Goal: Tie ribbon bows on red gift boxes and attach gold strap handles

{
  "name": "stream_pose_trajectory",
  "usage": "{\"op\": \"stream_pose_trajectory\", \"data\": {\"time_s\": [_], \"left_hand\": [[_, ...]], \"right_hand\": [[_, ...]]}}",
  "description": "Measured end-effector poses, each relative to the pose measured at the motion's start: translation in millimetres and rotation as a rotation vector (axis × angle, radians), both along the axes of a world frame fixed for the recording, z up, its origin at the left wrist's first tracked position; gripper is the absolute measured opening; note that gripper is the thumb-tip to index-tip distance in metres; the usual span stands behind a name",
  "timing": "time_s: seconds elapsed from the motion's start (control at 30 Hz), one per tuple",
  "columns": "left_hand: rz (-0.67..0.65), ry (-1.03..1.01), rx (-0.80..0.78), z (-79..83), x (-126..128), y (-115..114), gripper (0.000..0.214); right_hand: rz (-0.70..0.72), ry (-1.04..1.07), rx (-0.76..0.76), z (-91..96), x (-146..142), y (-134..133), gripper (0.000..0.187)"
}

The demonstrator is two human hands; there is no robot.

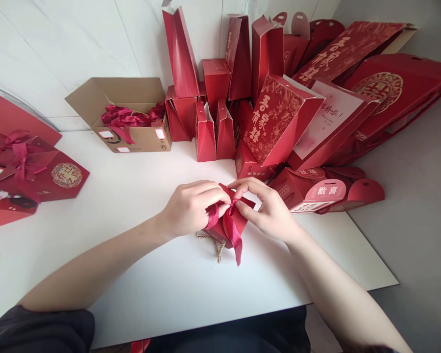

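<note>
- Left forearm: bare, angled in from 8 o'clock, with a dark sleeve at the elbow end.
- Left hand: back turned upward, fingers curled and bunched, their tips pointing to 3 o'clock in a pinch (the thumb is mostly hidden).
- Right forearm: bare as well, rising from 4 o'clock.
- Right hand: forefinger arched toward 9 o'clock, thumb slanting to 10, the two drawn close at the tips.
- Both wrists: about level, hands facing, fingertips near one another.
</note>
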State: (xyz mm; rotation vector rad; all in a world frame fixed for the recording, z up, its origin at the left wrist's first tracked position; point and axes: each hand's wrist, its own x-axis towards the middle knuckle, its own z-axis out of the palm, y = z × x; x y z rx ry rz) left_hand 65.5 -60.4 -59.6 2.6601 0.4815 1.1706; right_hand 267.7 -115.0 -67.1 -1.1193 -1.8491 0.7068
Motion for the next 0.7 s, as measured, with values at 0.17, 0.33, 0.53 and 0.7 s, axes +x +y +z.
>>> {"op": "stream_pose_trajectory", "data": {"time_s": [0.17,0.33,0.53,0.7], "left_hand": [[0.007,-0.013,0.001,-0.9,-0.4,0.3,0.02],[0.015,-0.013,-0.008,-1.6,-0.2,0.3,0.02],[0.011,-0.02,-0.033,-0.7,-0.2,-0.1,0.02],[0.015,-0.009,-0.036,-1.6,-0.5,1.0,0.017]], "right_hand": [[-0.125,0.058,0.065,-0.7,-5.0,-3.9,0.013],[-0.085,0.029,0.024,-1.3,-4.8,-3.1,0.016],[-0.108,0.234,-0.01,0.4,-0.2,-1.9,0.016],[0.051,0.543,-0.25,0.9,4.4,0.7,0.013]]}}
